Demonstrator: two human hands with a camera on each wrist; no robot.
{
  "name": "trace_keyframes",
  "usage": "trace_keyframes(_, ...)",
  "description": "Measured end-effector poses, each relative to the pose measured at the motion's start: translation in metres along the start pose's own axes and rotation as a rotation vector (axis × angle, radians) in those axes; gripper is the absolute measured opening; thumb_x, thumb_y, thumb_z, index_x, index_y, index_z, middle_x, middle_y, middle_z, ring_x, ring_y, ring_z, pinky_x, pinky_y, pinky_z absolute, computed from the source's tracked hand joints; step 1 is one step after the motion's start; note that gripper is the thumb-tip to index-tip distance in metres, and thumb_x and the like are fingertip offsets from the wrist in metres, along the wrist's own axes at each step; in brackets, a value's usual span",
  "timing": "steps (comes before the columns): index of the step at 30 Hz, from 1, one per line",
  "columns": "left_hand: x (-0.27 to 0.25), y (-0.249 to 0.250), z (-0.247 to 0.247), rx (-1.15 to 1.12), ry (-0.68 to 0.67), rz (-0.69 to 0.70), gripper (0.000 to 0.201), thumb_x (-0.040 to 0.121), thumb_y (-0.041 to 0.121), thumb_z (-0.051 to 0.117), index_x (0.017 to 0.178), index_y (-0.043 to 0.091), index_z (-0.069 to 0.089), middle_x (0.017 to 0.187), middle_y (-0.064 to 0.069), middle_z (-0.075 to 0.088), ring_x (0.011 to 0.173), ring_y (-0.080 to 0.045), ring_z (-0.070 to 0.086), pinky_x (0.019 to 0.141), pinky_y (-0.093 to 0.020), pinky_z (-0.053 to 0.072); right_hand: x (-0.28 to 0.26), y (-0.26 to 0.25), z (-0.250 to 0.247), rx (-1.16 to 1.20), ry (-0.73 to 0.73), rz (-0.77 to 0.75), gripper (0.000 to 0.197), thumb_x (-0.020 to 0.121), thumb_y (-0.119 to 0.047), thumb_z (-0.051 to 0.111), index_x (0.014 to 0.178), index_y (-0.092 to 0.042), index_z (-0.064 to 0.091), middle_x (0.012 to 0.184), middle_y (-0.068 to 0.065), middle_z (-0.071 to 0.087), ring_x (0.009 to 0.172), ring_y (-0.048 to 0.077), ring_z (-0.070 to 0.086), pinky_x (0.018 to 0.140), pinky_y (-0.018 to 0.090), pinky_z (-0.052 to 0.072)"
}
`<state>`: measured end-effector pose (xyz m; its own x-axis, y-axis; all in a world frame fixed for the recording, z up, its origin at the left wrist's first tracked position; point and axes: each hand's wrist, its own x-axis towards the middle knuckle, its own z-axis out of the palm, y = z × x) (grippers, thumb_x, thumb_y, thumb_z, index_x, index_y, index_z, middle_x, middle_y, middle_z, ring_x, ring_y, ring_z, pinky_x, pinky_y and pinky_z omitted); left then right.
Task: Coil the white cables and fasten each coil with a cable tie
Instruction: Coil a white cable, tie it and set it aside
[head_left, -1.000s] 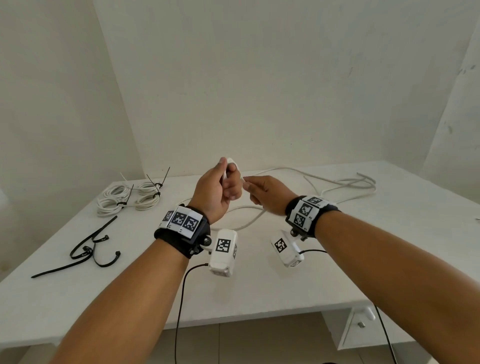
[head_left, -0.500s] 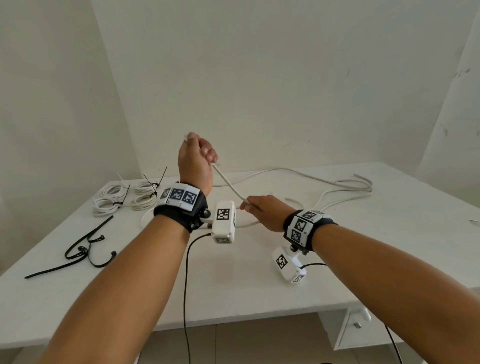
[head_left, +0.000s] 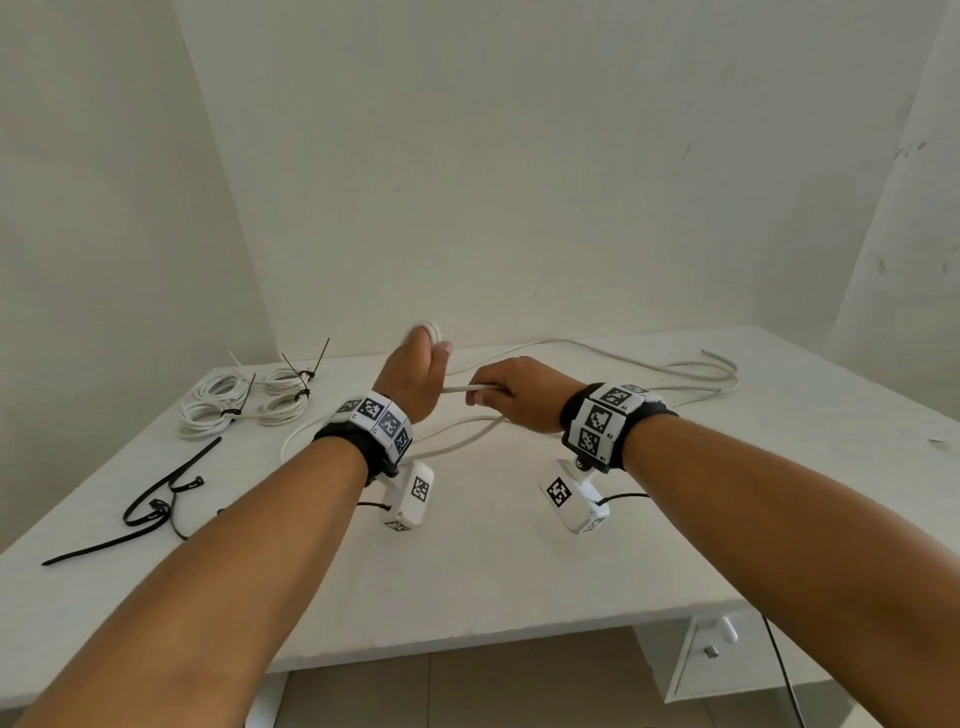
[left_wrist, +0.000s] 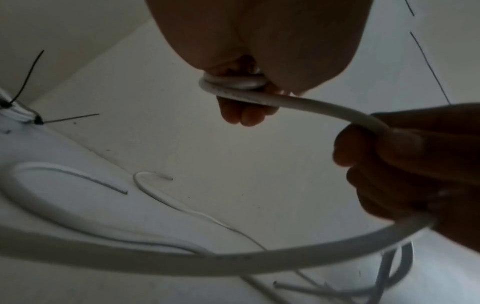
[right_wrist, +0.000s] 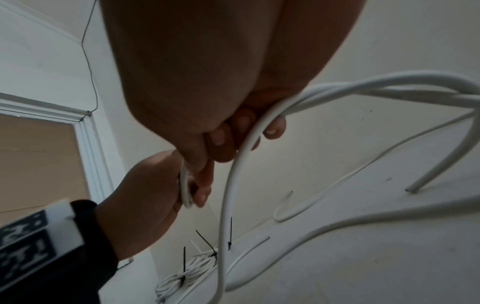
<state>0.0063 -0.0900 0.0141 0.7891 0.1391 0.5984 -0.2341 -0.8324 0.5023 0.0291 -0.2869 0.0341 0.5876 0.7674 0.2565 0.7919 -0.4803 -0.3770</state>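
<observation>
My left hand (head_left: 415, 371) is raised over the white table (head_left: 467, 571) and grips a small coil of white cable (left_wrist: 231, 86), a loop of it showing above the fist (head_left: 431, 330). Just to its right, my right hand (head_left: 511, 395) holds the same cable's free run (head_left: 460, 388), which arcs from the coil into its curled fingers (left_wrist: 389, 148). The rest of the cable (head_left: 675, 371) trails loose over the table's back right. In the right wrist view the cable (right_wrist: 233, 174) runs down past my fingers.
Finished white coils (head_left: 244, 400) fastened with black ties lie at the back left. Loose black cable ties (head_left: 156, 499) lie nearer the left edge. A white drawer unit (head_left: 717, 649) stands under the table on the right. Walls close in behind and on both sides.
My left hand dropped from its raised position and turned, wrapping another loop on the coil. My right hand moved up and left along the cable, close to the left hand again.
</observation>
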Motion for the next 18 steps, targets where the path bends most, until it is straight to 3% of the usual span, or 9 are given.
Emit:
trace_keyframes(3,-0.003,0.004,-0.002,0.195,-0.218,0.014,0.028,0.103,0.032,0.036,0.088,0.010,0.045,0.069,0.000,0.057,0.061,-0.020,0.051,0.062,-0.033,0.036,0.000,0.005,0.000,-0.021,0.034,0.021,0.011,0.094,-0.024,0.059,0.097,-0.021,0.069,0.071,-0.014,0.057,0.067,0.002,0.051,0.062,0.017,0.036)
trace_keyframes(5,-0.005,0.008,-0.003,0.179,-0.345,0.022,0.033,0.103,0.036,0.036,0.082,0.012,0.047,0.066,0.000,0.066,0.060,-0.015,0.055,0.065,-0.033,0.040,-0.001,0.007,0.000,-0.010,0.049,0.042,0.008,0.091,-0.021,0.061,0.092,-0.020,0.069,0.070,-0.014,0.056,0.066,0.003,0.050,0.062,0.017,0.037)
trace_keyframes(7,-0.006,0.013,-0.005,0.104,-0.415,0.022,0.043,0.100,0.046,0.043,0.072,0.014,0.044,0.060,0.002,0.060,0.056,-0.015,0.049,0.062,-0.033,0.039,-0.002,0.010,-0.002,0.008,0.049,0.058,0.005,0.089,-0.021,0.063,0.091,-0.019,0.068,0.076,-0.010,0.060,0.069,0.005,0.053,0.064,0.020,0.039)
trace_keyframes(9,-0.007,0.016,-0.009,0.115,-0.401,0.054,0.050,0.092,0.054,0.056,0.067,0.015,0.037,0.059,0.001,0.045,0.054,-0.015,0.037,0.056,-0.029,0.032,-0.001,0.014,-0.005,-0.007,0.016,0.090,0.006,0.088,-0.024,0.066,0.092,-0.020,0.067,0.078,-0.009,0.060,0.070,0.006,0.052,0.065,0.021,0.039)
trace_keyframes(12,-0.004,0.014,-0.015,0.177,-0.298,0.102,0.051,0.088,0.053,0.063,0.064,0.017,0.035,0.057,0.002,0.039,0.052,-0.015,0.032,0.052,-0.030,0.028,0.000,0.020,-0.008,-0.034,-0.029,0.116,0.025,0.085,-0.028,0.074,0.107,-0.023,0.064,0.083,-0.010,0.058,0.073,0.006,0.053,0.070,0.022,0.041)
trace_keyframes(16,-0.002,0.004,-0.019,0.142,-0.192,0.060,0.052,0.091,0.049,0.062,0.063,0.017,0.032,0.057,0.001,0.035,0.053,-0.019,0.031,0.054,-0.032,0.028,-0.001,0.034,-0.007,-0.047,0.029,0.156,0.061,0.083,-0.033,0.077,0.136,-0.024,0.049,0.127,-0.005,0.049,0.106,0.011,0.053,0.093,0.029,0.045)
trace_keyframes(18,-0.003,-0.002,-0.021,0.128,-0.161,0.016,0.052,0.091,0.048,0.062,0.064,0.016,0.031,0.058,-0.001,0.033,0.054,-0.020,0.030,0.054,-0.033,0.028,-0.004,0.044,-0.009,-0.031,0.076,0.213,0.058,0.083,-0.029,0.077,0.135,-0.023,0.051,0.133,-0.001,0.050,0.110,0.015,0.055,0.091,0.028,0.044)
